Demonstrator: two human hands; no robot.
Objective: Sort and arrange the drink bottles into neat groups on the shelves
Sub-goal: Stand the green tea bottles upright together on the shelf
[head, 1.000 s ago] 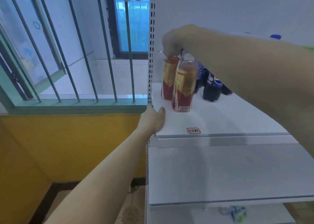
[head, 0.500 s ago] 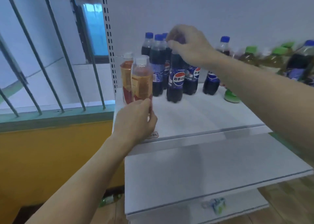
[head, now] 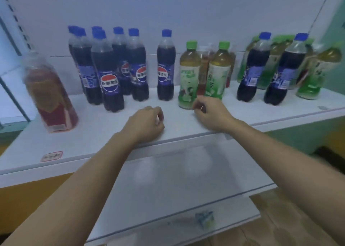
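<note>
Both hands hover over the white upper shelf [head: 97, 133], holding nothing. My left hand [head: 146, 121] has loosely curled fingers near the front edge. My right hand [head: 211, 112] is curled too, just in front of a green tea bottle [head: 188, 76]. A red tea bottle [head: 49, 94] stands at the shelf's left. Several cola bottles [head: 110, 74] with blue caps cluster behind it, and one cola bottle [head: 165, 66] stands apart. A second green tea bottle [head: 217, 72] has red bottles behind it. Two more cola bottles [head: 253, 68] and green bottles [head: 315, 74] mix at the right.
A lower white shelf [head: 186, 180] juts out below the hands. A small blue-green wrapper [head: 204, 216] lies on the lowest shelf. A red-framed label [head: 51, 156] sticks to the upper shelf's front left. A green wall stands at the right.
My left hand let go of the red tea bottle and my right let go of the cola bottle. Both moved right to the shelf's middle. The view swung right.
</note>
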